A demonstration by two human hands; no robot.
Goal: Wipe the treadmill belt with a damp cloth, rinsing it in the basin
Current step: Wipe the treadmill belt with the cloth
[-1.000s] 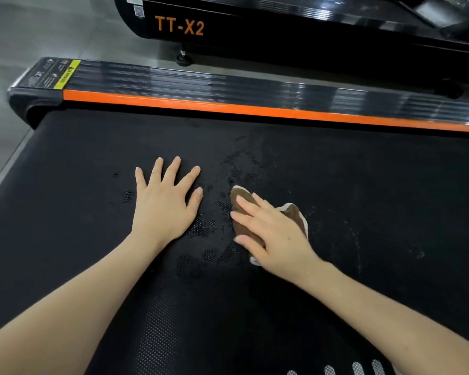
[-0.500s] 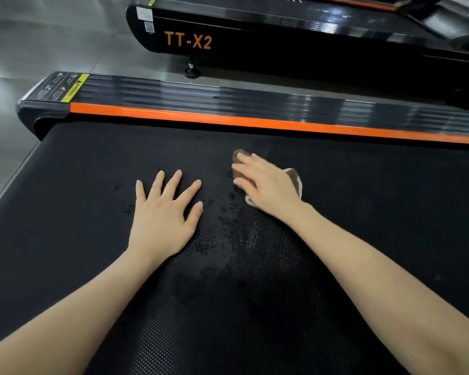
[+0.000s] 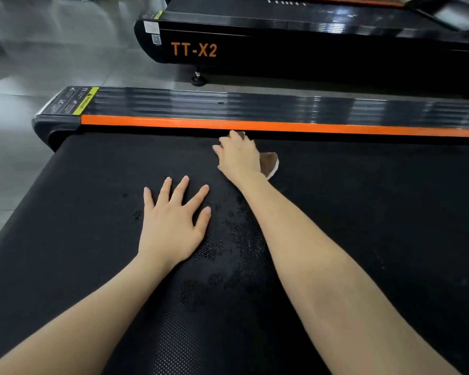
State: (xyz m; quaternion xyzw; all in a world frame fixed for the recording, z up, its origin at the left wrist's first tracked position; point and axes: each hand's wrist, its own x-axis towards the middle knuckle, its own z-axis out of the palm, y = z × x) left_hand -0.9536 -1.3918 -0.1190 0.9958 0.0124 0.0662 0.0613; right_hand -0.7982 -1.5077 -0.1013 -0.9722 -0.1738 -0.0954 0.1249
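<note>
At the far edge of a black treadmill belt (image 3: pixel 363 226), just below the orange strip (image 3: pixel 336 128) that borders it, the person's right hand (image 3: pixel 238 155) lies on top of a brown cloth (image 3: pixel 268 162) with a pale rim. Its fingers are stretched forward, pressing the cloth flat rather than gripping it. One corner of the cloth sticks out to the right of the hand, and its tip shows past the fingertips, close against the orange strip. Nearer the middle of the belt the left hand (image 3: pixel 171 220) rests palm down, fingers straight and spread apart, holding nothing. Dark wet patches (image 3: pixel 238 239) speckle the belt between the two forearms. Beyond the ribbed side rail (image 3: pixel 228 104), a second treadmill (image 3: pixel 282 50) marked TT-X2 stands on a grey floor (image 3: pixel 65 50)
</note>
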